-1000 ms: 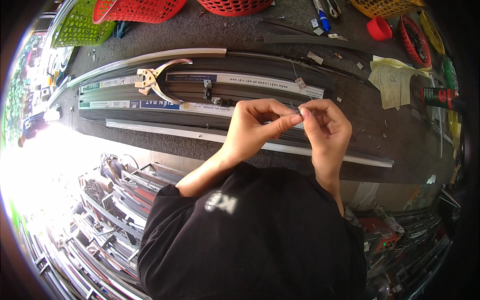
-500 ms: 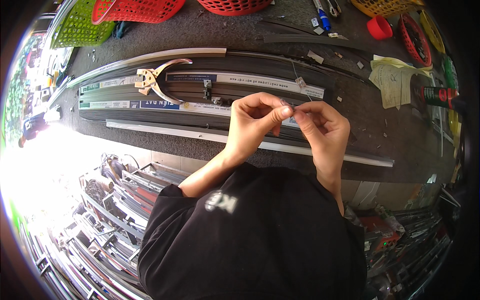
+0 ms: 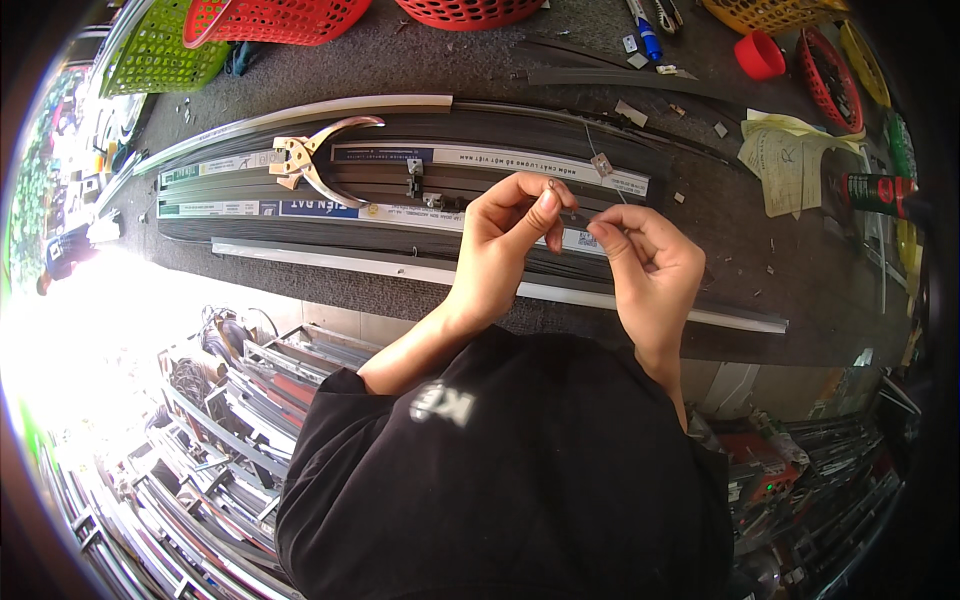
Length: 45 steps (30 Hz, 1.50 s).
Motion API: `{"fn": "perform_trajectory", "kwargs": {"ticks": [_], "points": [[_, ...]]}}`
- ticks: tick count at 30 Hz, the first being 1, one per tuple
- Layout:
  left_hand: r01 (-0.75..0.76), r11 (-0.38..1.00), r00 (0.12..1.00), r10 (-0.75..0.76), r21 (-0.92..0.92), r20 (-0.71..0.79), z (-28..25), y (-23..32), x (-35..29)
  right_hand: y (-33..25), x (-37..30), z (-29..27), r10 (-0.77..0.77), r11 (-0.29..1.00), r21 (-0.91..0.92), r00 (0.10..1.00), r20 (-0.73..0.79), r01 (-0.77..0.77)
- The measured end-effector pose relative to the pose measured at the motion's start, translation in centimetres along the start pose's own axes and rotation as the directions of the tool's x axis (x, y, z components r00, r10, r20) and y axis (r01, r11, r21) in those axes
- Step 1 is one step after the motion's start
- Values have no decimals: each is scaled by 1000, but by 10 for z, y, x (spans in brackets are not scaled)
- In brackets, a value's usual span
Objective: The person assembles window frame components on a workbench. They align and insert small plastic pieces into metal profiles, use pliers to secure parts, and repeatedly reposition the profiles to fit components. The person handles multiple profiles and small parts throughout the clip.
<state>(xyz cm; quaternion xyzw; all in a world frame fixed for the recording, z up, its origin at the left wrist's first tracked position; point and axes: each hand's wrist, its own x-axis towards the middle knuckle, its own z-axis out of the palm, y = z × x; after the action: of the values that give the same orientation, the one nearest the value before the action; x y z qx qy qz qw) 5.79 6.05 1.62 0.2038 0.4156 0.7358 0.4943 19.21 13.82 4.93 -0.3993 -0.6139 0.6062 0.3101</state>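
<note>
Over the bundled dark strips [image 3: 250, 180], both my hands are raised close to each other. My left hand [image 3: 500, 240] is closed in a pinch of thumb and forefinger, with something small and dark at the tips, too small to name. My right hand [image 3: 655, 265] also pinches, its thumb and forefinger at a tiny dark piece that I cannot make out. A small gap separates the fingertips of the two hands. Left of them, a pair of pliers [image 3: 300, 165] with spread handles lies on the strips, and a small dark metal fitting [image 3: 415, 178] sits between.
Along the bench's near side runs a long pale strip [image 3: 350, 260]. Red baskets [image 3: 280, 20] and a green basket [image 3: 165, 50] line the far edge. A red cup [image 3: 758, 56], a blue marker [image 3: 648, 38], crumpled paper [image 3: 785, 165] and a dark can [image 3: 875, 193] lie farther right.
My fingertips were together over one small spot; now they have parted. The left thumb and forefinger have risen slightly, and the right hand has shifted a little to the right.
</note>
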Motion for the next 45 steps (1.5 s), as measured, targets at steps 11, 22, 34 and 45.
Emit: {"fn": "perform_trajectory", "kwargs": {"ticks": [11,22,34,45], "points": [[-63,998,998,63,-17,1,4,0,2,8,4,-13,59,998,-15,981,184,-58],[46,793,990,-117,607,78,4,28,7,2,17,-15,-209,974,-46,960,187,221],[-520,417,839,411,746,355,3,13,9,2,20,-16,216,881,351,929,299,-318],[-192,827,924,-29,529,381,-14,33,16,2,4,-7,85,976,184,981,174,-117]]}}
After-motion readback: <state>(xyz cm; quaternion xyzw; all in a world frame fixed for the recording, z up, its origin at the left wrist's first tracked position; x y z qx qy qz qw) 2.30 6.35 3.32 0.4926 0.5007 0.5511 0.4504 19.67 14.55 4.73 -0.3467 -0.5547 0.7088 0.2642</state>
